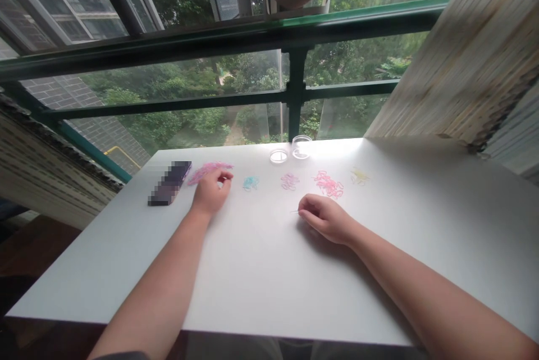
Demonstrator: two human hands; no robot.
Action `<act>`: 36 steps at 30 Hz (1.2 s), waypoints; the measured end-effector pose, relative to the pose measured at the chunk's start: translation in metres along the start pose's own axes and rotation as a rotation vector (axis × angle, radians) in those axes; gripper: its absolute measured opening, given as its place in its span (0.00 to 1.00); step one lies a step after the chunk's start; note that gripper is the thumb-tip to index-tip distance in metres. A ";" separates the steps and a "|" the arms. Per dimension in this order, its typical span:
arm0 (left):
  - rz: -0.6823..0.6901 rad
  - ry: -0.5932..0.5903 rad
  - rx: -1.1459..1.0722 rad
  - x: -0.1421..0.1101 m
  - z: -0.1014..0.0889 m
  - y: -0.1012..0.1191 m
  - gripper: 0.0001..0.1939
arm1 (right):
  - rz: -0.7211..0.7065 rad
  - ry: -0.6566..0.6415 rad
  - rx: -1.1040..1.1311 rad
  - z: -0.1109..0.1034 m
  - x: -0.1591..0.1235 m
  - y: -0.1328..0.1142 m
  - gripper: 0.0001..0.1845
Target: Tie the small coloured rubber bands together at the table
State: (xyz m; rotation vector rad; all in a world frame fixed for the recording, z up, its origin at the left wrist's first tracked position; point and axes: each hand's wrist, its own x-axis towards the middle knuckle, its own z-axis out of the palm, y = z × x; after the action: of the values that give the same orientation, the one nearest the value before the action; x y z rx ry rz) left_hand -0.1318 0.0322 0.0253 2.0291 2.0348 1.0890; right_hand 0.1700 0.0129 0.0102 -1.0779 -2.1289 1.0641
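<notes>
My left hand (211, 191) rests on the white table (261, 270) with fingers curled, its fingertips touching the edge of a pile of purple-pink rubber bands (205, 171). My right hand (325, 217) lies on the table in a pinch, holding a thin needle-like item whose tip pokes out to the left. Small piles of little bands lie in a row beyond the hands: blue (251, 182), lilac (289, 181), pink (328, 184) and pale yellow (359, 176).
A dark phone (170, 182) lies at the left of the table. A clear round jar (301, 146) and its lid (278, 155) stand at the far edge by the window railing. A slatted blind leans at the right.
</notes>
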 end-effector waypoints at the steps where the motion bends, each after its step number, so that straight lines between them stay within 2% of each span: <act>1: 0.072 -0.091 -0.052 -0.006 0.007 0.013 0.08 | -0.004 0.005 -0.005 0.001 0.001 0.000 0.04; 4: 0.297 -0.356 -0.187 -0.026 0.025 0.053 0.12 | -0.007 0.017 0.002 0.003 0.003 0.000 0.03; 7: 0.458 -0.453 -0.233 -0.039 0.038 0.079 0.14 | -0.003 0.024 0.031 0.004 0.004 0.002 0.03; 10: 0.535 -0.435 -0.220 -0.040 0.043 0.086 0.10 | -0.006 0.033 0.046 0.005 0.004 0.002 0.03; 16: 0.533 -0.398 -0.184 -0.038 0.045 0.081 0.05 | 0.013 0.025 0.098 0.004 0.004 0.001 0.05; 36: 0.516 -0.398 -0.172 -0.039 0.046 0.081 0.05 | -0.015 0.029 0.197 0.004 0.003 0.003 0.05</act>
State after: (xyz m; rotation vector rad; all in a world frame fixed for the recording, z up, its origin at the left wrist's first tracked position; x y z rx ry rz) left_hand -0.0340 0.0069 0.0160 2.4924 1.2237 0.7849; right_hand 0.1670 0.0149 0.0060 -0.9763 -1.9595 1.2144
